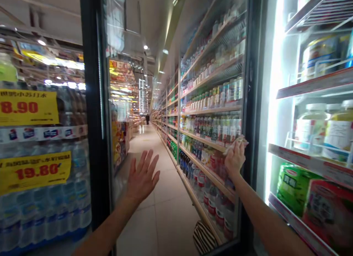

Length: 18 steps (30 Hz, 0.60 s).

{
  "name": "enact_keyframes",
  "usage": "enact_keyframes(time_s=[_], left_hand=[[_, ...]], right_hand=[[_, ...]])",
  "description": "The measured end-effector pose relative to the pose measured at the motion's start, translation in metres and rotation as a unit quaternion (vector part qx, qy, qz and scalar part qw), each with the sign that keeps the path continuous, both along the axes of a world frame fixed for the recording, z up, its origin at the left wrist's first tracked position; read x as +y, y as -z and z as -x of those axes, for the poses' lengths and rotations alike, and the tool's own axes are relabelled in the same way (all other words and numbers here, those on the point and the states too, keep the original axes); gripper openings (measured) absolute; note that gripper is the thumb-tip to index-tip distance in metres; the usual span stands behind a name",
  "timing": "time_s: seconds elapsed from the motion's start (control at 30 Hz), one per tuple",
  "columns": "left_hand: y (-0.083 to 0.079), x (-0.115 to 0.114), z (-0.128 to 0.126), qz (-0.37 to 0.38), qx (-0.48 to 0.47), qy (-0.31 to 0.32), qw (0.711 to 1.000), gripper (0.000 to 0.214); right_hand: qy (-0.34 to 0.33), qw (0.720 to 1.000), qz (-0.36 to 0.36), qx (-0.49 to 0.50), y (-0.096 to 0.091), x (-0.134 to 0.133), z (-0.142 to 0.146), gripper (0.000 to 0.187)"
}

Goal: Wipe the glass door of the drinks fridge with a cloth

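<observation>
My right hand (235,156) presses a crumpled light cloth (234,142) against the glass of an open fridge door (215,101), fingers closed round the cloth. My left hand (142,177) is raised with its fingers spread, flat against or just in front of another glass door (95,101) at the left, holding nothing. Bottles on store shelves show through the door glass.
The open fridge (311,153) on my right has lit shelves of jars, bottles and green and red packs. At left, stacked water bottles carry yellow price signs (27,107). A tiled aisle (154,164) runs ahead with a distant person (147,118). A striped bag (204,237) hangs low.
</observation>
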<state>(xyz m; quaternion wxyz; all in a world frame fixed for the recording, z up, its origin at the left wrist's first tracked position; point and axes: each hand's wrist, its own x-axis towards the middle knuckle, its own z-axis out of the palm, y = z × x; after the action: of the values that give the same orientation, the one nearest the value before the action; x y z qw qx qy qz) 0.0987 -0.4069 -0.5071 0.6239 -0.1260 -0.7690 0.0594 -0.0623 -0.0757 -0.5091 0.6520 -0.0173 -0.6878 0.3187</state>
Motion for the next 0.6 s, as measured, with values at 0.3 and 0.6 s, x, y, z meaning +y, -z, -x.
enact_keyframes(time_s=[0.3, 0.6], left_hand=[[-0.003, 0.0, -0.003, 0.001, -0.009, -0.002, 1.0, 0.046], [-0.004, -0.004, -0.008, 0.028, -0.008, -0.011, 1.0, 0.05]], right_hand=[[-0.056, 0.964, -0.258, 0.015, -0.007, -0.013, -0.019, 0.05], [-0.076, 0.914, -0.393, 0.064, -0.045, -0.052, -0.039, 0.045]])
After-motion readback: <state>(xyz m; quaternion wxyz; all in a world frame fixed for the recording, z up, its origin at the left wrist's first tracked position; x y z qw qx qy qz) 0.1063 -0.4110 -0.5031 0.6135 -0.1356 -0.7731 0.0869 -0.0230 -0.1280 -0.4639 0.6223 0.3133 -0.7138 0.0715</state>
